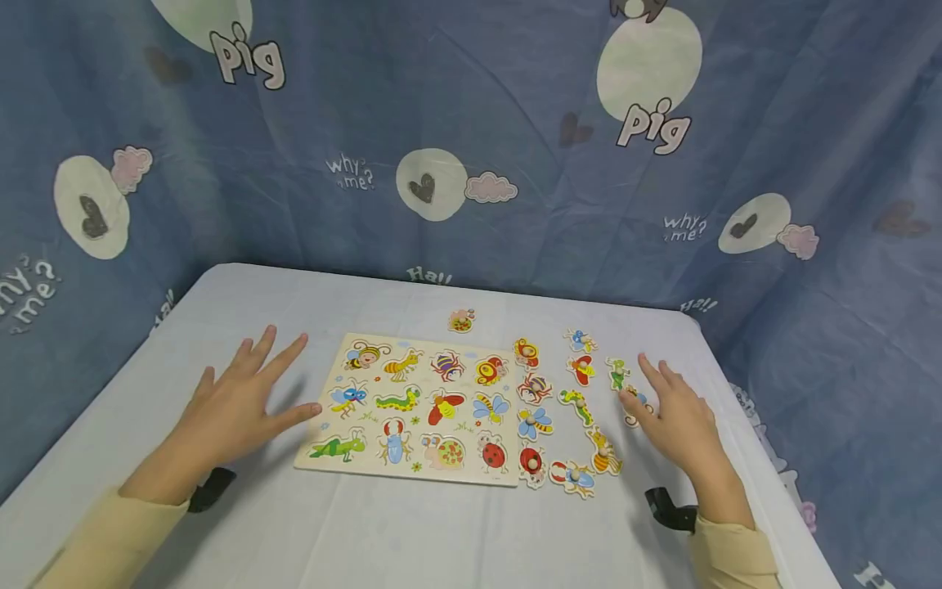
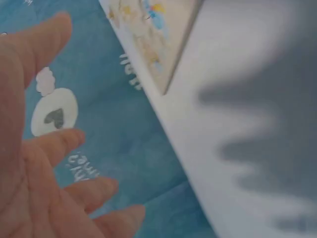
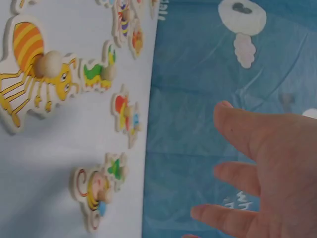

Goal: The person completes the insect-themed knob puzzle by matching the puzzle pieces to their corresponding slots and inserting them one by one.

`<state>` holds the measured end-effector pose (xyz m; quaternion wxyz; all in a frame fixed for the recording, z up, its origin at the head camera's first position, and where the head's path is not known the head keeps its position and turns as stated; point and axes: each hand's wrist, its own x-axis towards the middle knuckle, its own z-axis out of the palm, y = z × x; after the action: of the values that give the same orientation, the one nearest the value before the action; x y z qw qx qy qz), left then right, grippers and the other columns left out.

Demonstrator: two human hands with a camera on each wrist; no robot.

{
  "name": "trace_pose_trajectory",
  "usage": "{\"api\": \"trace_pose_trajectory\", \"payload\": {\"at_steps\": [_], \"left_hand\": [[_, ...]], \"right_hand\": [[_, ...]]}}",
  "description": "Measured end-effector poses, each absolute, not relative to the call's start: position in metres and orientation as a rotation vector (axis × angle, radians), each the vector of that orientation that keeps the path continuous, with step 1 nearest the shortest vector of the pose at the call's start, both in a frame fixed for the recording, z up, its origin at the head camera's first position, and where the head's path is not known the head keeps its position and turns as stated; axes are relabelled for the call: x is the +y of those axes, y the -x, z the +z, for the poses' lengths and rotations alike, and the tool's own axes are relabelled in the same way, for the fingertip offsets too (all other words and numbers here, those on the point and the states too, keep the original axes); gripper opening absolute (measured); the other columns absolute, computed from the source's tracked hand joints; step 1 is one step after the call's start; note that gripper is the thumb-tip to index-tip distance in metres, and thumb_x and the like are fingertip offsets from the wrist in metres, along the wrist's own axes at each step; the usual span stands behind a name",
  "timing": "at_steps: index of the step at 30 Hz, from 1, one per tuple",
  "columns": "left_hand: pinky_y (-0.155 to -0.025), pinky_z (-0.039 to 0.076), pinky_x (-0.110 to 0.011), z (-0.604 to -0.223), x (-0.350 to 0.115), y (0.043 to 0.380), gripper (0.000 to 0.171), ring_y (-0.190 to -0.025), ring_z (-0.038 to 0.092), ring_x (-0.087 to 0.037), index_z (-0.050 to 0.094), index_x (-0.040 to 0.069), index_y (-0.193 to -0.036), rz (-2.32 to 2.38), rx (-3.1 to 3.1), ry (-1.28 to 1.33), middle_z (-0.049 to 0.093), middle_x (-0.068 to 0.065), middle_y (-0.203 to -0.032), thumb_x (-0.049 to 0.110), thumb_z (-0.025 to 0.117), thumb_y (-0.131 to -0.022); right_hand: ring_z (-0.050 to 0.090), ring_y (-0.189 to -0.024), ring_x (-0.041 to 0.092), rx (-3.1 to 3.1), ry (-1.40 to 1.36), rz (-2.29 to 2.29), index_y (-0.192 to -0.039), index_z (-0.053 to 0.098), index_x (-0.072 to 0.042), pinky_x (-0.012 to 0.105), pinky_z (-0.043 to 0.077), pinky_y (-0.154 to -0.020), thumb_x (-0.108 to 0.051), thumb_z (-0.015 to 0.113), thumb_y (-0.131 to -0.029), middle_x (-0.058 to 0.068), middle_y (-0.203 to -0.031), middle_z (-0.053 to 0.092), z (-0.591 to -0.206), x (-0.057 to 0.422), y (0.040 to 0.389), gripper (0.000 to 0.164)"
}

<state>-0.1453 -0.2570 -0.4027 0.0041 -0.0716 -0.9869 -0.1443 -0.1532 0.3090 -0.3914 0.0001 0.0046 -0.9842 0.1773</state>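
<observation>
A wooden puzzle board (image 1: 419, 409) printed with colourful insects lies flat on the white table. To its left my left hand (image 1: 239, 401) hovers with fingers spread, holding nothing; its thumb tip appears over the board's left edge. My right hand (image 1: 680, 417) is held over the table's right side, fingers apart and nothing in them. Closest to it are the bee piece (image 1: 637, 406), partly hidden behind the thumb, and the green grasshopper piece (image 1: 617, 374). In the right wrist view, an orange-striped insect piece (image 3: 29, 44) shows its round wooden knob.
Several knobbed pieces lie right of the board, among them a ladybug (image 1: 531, 463), a stag beetle (image 1: 574, 477) and a caterpillar (image 1: 577, 406). A snail piece (image 1: 461, 321) sits behind the board. A blue patterned curtain (image 1: 471, 106) hangs beyond the table's far edge.
</observation>
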Motion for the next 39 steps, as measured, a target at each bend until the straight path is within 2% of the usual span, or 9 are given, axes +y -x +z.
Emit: {"api": "trace_pose_trajectory", "payload": {"at_steps": [5, 8, 12, 17, 23, 27, 35, 39], "left_hand": [[-0.109, 0.021, -0.093, -0.423, -0.262, 0.140, 0.113, -0.155, 0.024, -0.065, 0.026, 0.025, -0.172, -0.542, -3.154, 0.322, 0.016, -0.031, -0.177, 0.075, 0.077, -0.084], [-0.107, 0.023, -0.094, -0.435, -0.266, 0.136, 0.115, -0.153, 0.027, -0.067, 0.031, 0.022, -0.171, -0.603, -3.193, 0.370, 0.021, -0.033, -0.174, 0.075, 0.080, -0.081], [-0.107, 0.022, -0.094, -0.446, -0.271, 0.131, 0.116, -0.153, 0.027, -0.067, 0.038, 0.020, -0.167, -0.632, -3.220, 0.420, 0.027, -0.034, -0.172, 0.076, 0.083, -0.076], [-0.109, 0.018, -0.093, -0.450, -0.271, 0.129, 0.112, -0.154, 0.026, -0.066, 0.046, 0.021, -0.164, -0.634, -3.218, 0.422, 0.031, -0.034, -0.171, 0.076, 0.084, -0.074], [-0.110, 0.014, -0.094, -0.453, -0.272, 0.127, 0.104, -0.155, 0.023, -0.067, 0.051, 0.019, -0.160, -0.691, -3.210, 0.412, 0.029, -0.033, -0.172, 0.070, 0.086, -0.076], [-0.110, 0.011, -0.094, -0.455, -0.275, 0.126, 0.099, -0.156, 0.020, -0.067, 0.053, 0.020, -0.159, -0.740, -3.193, 0.427, 0.028, -0.033, -0.172, 0.065, 0.087, -0.078], [-0.108, 0.006, -0.095, -0.457, -0.277, 0.125, 0.096, -0.157, 0.016, -0.067, 0.050, 0.025, -0.161, -0.810, -3.187, 0.440, 0.025, -0.033, -0.173, 0.062, 0.086, -0.081], [-0.108, 0.004, -0.096, -0.457, -0.277, 0.125, 0.093, -0.157, 0.014, -0.068, 0.050, 0.026, -0.161, -0.842, -3.181, 0.448, 0.024, -0.033, -0.174, 0.061, 0.085, -0.082]], "right_hand": [[0.053, -0.140, 0.057, -3.087, 0.033, 0.646, -0.162, 0.045, -0.006, 0.077, 0.046, -0.106, -0.052, 0.059, -0.109, 0.035, -0.160, 0.047, -0.399, 0.315, 0.155, 0.072], [0.062, -0.132, 0.052, -3.107, 0.087, 0.732, -0.154, 0.055, -0.005, 0.068, 0.055, -0.100, -0.048, 0.063, -0.107, 0.032, -0.150, 0.058, -0.403, 0.319, 0.156, 0.064], [0.067, -0.124, 0.046, -3.124, 0.130, 0.783, -0.144, 0.064, -0.004, 0.058, 0.060, -0.093, -0.044, 0.066, -0.106, 0.027, -0.135, 0.069, -0.409, 0.324, 0.158, 0.056], [0.073, -0.111, 0.039, -3.126, 0.136, 0.786, -0.135, 0.069, -0.002, 0.051, 0.060, -0.085, -0.043, 0.067, -0.106, 0.022, -0.119, 0.077, -0.418, 0.331, 0.159, 0.051], [0.073, -0.103, 0.034, -3.122, 0.117, 0.821, -0.129, 0.072, 0.000, 0.040, 0.058, -0.078, -0.034, 0.072, -0.103, 0.021, -0.114, 0.078, -0.424, 0.334, 0.159, 0.044], [0.071, -0.102, 0.031, -3.131, 0.154, 0.853, -0.127, 0.072, 0.001, 0.034, 0.054, -0.076, -0.034, 0.074, -0.102, 0.020, -0.111, 0.078, -0.426, 0.335, 0.159, 0.043], [0.065, -0.092, 0.025, -3.118, 0.206, 0.875, -0.123, 0.075, -0.001, 0.031, 0.048, -0.071, -0.033, 0.074, -0.101, 0.016, -0.105, 0.076, -0.432, 0.339, 0.159, 0.038], [0.059, -0.083, 0.021, -3.073, 0.248, 0.876, -0.120, 0.076, -0.001, 0.031, 0.045, -0.068, -0.031, 0.073, -0.102, 0.011, -0.094, 0.072, -0.433, 0.343, 0.161, 0.035]]}}
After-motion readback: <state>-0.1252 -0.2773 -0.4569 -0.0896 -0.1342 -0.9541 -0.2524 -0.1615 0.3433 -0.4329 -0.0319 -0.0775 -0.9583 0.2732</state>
